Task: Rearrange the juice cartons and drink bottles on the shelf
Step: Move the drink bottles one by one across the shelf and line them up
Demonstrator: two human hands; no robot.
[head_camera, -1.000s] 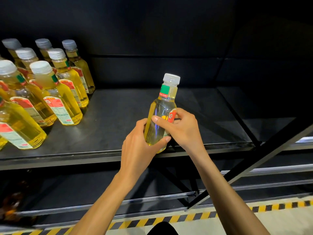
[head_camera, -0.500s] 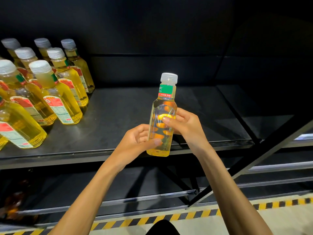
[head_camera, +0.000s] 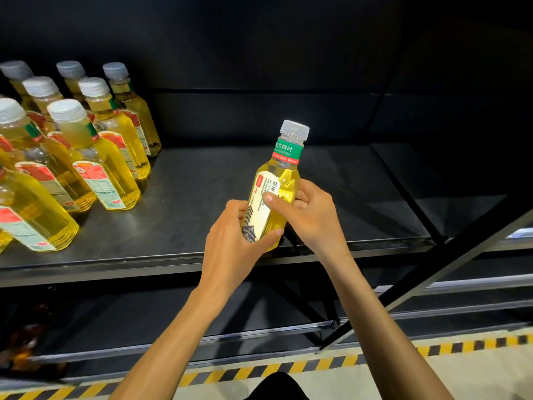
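Observation:
A yellow tea bottle (head_camera: 284, 171) with a clear cap and a green neck band is held in both hands above the front edge of the dark shelf (head_camera: 202, 197). It tilts a little to the right, its white label facing me. My left hand (head_camera: 233, 241) grips its lower part from the left. My right hand (head_camera: 305, 215) holds its middle from the right, thumb on the label. Several matching yellow bottles (head_camera: 95, 157) stand in rows on the left of the shelf.
The shelf's middle and right are bare dark metal. A slanted black brace (head_camera: 450, 261) crosses at the right. A lower shelf (head_camera: 144, 321) holds dim amber bottles (head_camera: 26, 342) at far left. Yellow-black hazard tape (head_camera: 317, 365) marks the floor.
The bottle has been turned in my hands so its white label now faces me. My left hand has slid up round its base; the bottle tilts slightly right.

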